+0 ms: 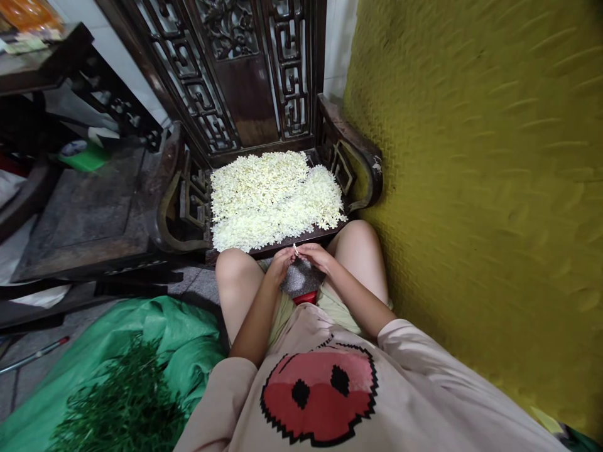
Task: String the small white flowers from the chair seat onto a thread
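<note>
My left hand (281,262) and my right hand (316,255) meet fingertip to fingertip between my knees. Both are closed in a pinch around a small white flower (295,249), of which only a bit shows. Just beyond them, a thick layer of loose creamy-white flowers (271,194) covers most of a dark wooden chair seat (308,237). The hands are apart from that layer, close to the seat's front edge.
A carved chair back (252,94) and curved armrests (351,144) surround the seat. At right rises a yellow textured wall covering (485,188). On the left are another wooden chair (80,213) with a green roll of tape (85,156), and a green sack (188,333) bearing leafy stems (122,402).
</note>
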{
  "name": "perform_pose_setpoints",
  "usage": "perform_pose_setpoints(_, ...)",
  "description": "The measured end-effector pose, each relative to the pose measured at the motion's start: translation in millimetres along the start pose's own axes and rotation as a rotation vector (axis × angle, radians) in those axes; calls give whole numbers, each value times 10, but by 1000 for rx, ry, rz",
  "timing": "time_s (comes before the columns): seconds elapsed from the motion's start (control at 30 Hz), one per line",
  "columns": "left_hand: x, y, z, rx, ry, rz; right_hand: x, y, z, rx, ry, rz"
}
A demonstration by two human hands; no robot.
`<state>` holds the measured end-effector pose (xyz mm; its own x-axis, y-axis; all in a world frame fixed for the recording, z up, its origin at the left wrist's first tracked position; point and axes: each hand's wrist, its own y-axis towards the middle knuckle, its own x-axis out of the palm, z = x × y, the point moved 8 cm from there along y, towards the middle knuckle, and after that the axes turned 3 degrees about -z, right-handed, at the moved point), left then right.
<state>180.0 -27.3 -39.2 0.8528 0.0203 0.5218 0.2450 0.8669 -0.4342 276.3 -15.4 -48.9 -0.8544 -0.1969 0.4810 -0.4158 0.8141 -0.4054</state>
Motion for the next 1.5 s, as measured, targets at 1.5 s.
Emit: perform_pose_setpoints(1.5,-284,130,-19,235,506,319,-46,-59,-165,-278,-549,297)
